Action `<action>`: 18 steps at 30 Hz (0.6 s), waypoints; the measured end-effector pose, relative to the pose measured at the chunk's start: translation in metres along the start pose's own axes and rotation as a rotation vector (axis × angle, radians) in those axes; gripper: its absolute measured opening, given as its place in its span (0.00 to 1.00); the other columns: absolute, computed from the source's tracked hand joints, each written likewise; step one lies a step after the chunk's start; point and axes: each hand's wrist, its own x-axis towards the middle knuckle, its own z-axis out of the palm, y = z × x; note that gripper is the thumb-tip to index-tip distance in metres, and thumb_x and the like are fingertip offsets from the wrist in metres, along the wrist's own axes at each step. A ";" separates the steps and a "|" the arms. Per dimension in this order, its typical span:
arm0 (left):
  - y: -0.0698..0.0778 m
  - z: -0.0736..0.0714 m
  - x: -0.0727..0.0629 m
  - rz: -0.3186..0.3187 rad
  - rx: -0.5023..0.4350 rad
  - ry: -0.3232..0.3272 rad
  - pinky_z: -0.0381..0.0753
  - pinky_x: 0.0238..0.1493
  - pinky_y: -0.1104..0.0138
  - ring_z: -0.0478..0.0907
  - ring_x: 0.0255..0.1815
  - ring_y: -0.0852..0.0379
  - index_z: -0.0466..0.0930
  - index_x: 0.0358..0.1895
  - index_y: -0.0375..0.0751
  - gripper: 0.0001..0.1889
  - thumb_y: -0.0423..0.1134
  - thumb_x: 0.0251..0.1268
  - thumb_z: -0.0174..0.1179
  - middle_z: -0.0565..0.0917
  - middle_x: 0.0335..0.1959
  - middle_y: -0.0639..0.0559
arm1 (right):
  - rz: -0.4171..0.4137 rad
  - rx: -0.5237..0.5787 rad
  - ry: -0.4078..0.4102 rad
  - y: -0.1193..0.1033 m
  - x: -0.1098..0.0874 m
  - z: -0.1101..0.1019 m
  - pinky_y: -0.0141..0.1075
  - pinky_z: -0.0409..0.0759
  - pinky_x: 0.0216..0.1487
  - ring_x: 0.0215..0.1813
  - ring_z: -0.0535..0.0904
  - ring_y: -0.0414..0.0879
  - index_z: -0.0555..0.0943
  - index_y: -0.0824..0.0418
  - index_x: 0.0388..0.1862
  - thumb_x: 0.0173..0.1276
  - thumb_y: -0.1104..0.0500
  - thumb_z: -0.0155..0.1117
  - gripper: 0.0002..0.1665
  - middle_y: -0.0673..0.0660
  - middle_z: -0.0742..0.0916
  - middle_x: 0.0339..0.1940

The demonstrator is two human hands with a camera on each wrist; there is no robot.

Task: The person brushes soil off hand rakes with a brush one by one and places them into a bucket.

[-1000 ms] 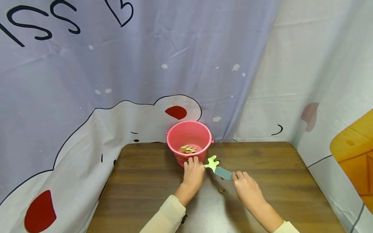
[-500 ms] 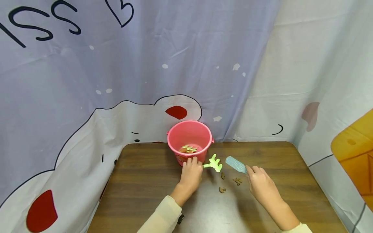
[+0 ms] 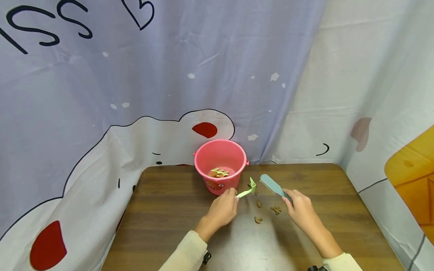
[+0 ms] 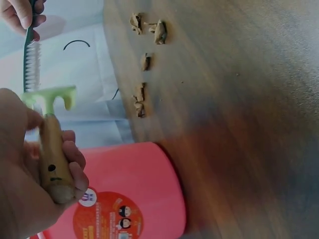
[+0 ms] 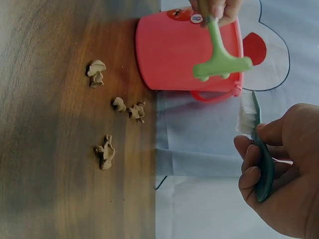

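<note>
My left hand [image 3: 223, 207] grips the wooden handle of a small toy rake [image 4: 53, 159], its light green pronged head [image 5: 219, 62] raised in front of the pink bucket [image 3: 217, 184]. My right hand [image 3: 300, 209] holds a teal brush [image 3: 271, 184] by its handle, white bristles [image 5: 246, 114] turned toward the rake. In the head view, the rake head and brush stand a little apart above the table. Several brown crumbly clumps [image 3: 275, 210] lie beneath and between the hands. Inside the bucket are light green pronged pieces [image 3: 220, 172] and something orange-brown.
A brown wooden table [image 3: 162, 226] carries everything. Behind it hangs a printed curtain [image 3: 152, 75], lilac and white, close to the table's back edge. The bucket stands near that edge, with a round red sticker [image 4: 107, 219] on its side.
The brush has drawn away from the rake, rightward, and turned so its bristles face the rake. The rake has rolled over in my left hand. More brown clumps show on the table.
</note>
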 end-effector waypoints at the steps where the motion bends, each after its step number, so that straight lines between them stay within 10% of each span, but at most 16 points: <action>1: -0.001 0.001 -0.001 -0.006 -0.033 -0.001 0.82 0.35 0.59 0.83 0.33 0.53 0.74 0.50 0.43 0.13 0.45 0.73 0.61 0.80 0.34 0.54 | 0.015 0.006 -0.008 0.001 0.000 0.000 0.43 0.80 0.30 0.30 0.79 0.45 0.86 0.73 0.47 0.62 0.72 0.72 0.14 0.59 0.87 0.32; 18: -0.014 0.017 -0.004 0.166 -0.378 0.180 0.75 0.40 0.70 0.70 0.36 0.61 0.77 0.42 0.37 0.15 0.32 0.58 0.74 0.74 0.38 0.49 | 0.176 0.097 -0.120 -0.002 -0.002 -0.006 0.42 0.81 0.36 0.36 0.82 0.45 0.85 0.69 0.55 0.69 0.66 0.68 0.16 0.56 0.89 0.37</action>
